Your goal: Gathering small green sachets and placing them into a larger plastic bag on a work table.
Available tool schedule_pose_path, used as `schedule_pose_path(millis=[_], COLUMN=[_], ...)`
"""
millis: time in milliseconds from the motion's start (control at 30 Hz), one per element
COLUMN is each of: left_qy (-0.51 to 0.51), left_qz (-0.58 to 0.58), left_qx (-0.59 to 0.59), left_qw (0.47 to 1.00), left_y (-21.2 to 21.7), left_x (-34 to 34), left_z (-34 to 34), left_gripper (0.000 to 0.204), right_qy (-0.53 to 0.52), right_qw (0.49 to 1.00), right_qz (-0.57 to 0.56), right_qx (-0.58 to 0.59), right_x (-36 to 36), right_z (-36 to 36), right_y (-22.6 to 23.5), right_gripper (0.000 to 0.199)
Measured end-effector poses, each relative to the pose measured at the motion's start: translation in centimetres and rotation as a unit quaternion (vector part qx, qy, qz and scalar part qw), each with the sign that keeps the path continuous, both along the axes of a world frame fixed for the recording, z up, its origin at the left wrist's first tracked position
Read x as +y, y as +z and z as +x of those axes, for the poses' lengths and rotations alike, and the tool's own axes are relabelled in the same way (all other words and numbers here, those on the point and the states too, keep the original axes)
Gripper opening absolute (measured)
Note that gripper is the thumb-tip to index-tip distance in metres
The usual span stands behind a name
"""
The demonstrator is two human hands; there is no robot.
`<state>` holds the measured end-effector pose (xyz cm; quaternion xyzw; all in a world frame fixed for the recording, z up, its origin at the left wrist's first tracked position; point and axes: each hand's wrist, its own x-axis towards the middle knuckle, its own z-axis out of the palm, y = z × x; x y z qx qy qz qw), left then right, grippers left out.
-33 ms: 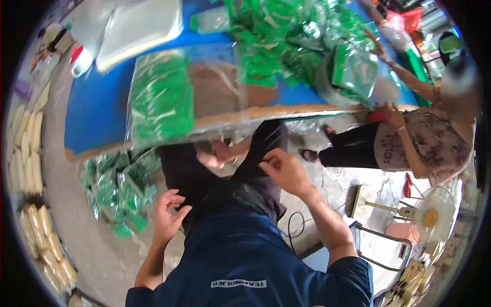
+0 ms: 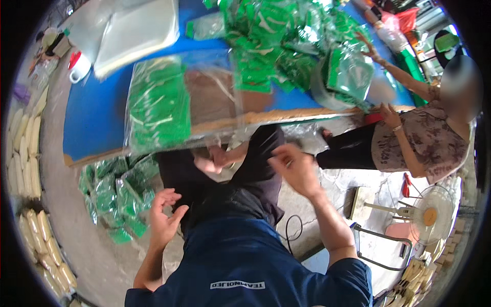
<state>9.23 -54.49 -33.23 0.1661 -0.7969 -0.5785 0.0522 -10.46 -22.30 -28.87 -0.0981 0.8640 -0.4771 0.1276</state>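
Observation:
My left hand [image 2: 166,215] is raised beside my lap with its fingers bent and apart, holding nothing. On the other side, over my right knee, my right hand [image 2: 297,170] is blurred; its fingers are loosely curled and apart, and nothing shows in them. A clear plastic bag [image 2: 215,97] lies at the near edge of the blue table [image 2: 92,120], with a stack of green packets [image 2: 158,102] in its left part. Neither hand touches it. Farther back on the table is a heap of green packets in clear wrap [image 2: 271,25].
At the far left are a stack of clear plastic sheets [image 2: 138,33] and a white mug [image 2: 79,67]. Green packets [image 2: 115,194] lie on the floor. A co-worker [image 2: 409,135] stands at the right, one hand near the heap. A fan [image 2: 428,216] stands behind that person.
My right hand has shifted slightly to the right and its fingers have moved. The left hand is nearly where it was. The table has slid slightly left in view.

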Motion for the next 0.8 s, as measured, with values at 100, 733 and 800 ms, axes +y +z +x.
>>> schedule_pose_path(millis=[100,733,800], left_qy=[-0.016,-0.394,-0.412], left_qz=[-0.066,-0.556,-0.559], left_qx=[0.17,0.09,0.103], left_qw=[0.983,0.726,0.712], left_y=[6.1,6.0,7.3], left_x=[0.6,-10.9,-11.3], left_z=[-6.7,-19.6,-19.6], left_gripper=[0.043,0.08,0.081], right_qy=[-0.123,0.062,0.075], right_qw=[0.956,0.901,0.919], right_qz=[0.041,0.163,0.109], right_qx=[0.262,0.397,0.371], right_x=[5.1,2.1,2.2], right_z=[-4.6,-11.5,-10.2], right_y=[7.0,13.3,11.6], right_gripper=[0.033,0.06,0.058])
